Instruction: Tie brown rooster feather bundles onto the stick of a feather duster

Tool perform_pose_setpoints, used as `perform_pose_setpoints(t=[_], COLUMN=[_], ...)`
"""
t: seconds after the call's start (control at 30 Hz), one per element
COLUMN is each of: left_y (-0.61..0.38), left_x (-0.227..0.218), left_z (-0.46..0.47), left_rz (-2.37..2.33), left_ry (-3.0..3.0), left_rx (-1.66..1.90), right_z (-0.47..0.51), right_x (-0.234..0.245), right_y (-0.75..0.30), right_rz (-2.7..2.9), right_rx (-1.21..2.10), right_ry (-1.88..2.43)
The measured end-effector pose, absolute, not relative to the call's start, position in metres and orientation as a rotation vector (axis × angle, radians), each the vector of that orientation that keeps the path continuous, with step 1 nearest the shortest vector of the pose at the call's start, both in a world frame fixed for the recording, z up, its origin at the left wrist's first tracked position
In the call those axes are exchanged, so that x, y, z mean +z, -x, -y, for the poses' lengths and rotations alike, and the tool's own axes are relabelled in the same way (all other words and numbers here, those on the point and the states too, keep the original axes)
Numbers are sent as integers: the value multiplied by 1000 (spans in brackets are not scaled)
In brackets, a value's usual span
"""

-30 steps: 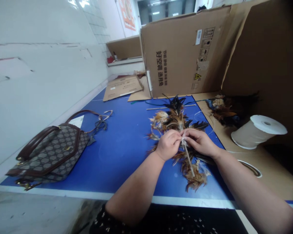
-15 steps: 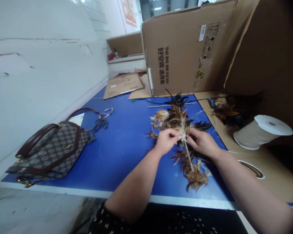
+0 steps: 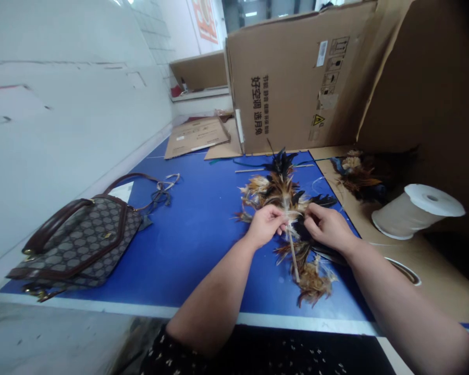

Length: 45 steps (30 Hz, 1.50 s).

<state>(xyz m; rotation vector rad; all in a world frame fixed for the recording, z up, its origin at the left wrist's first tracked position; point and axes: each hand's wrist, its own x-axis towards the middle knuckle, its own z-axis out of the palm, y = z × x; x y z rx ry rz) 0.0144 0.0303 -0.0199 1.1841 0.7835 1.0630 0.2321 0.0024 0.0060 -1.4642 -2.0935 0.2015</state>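
My left hand (image 3: 266,226) is closed in a pinch on a feather bundle (image 3: 280,194), at its pale bound middle. Brown and black feathers fan out above the fingers. A thin, pale stick-like strip (image 3: 294,258) hangs down from the bound part. To the right, my right hand (image 3: 328,228) is closed too, thumb against curled fingers, a short way from the bundle's middle. What it pinches, if anything, is too fine to make out. Looser tan and brown feathers (image 3: 315,281) lie on the blue tabletop (image 3: 187,234) just below the hands.
A patterned handbag (image 3: 82,239) lies at left. On cardboard at right are a large spool (image 3: 418,211) and another feather bunch (image 3: 359,174). A tall cardboard box (image 3: 293,99) stands behind; flat cardboard (image 3: 197,136) lies at the back. A thin stick (image 3: 250,170) rests behind the feathers.
My right hand has drawn a little to the right, away from the left hand. The lower end of the pale strip has swung left. My left hand still pinches the bundle.
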Motion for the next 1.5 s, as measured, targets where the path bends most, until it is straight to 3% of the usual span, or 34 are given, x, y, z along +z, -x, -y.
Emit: perform_pose_setpoints(t=[0.3,1.07,1.5], left_y=[-16,-18,-28], left_x=[-20,-23,-12], left_z=[-29,-27,-9], left_rz=[-766,-827,-632], left_ry=[-1182,-1168,-838], left_rx=[1025,1036,709], right_z=[9,-5,-2], right_x=[12,-2,0], right_y=[-229,-222,-217], right_rz=[1971,2026,1917], right_rx=[664,495,519], right_ry=[996,1132,1184])
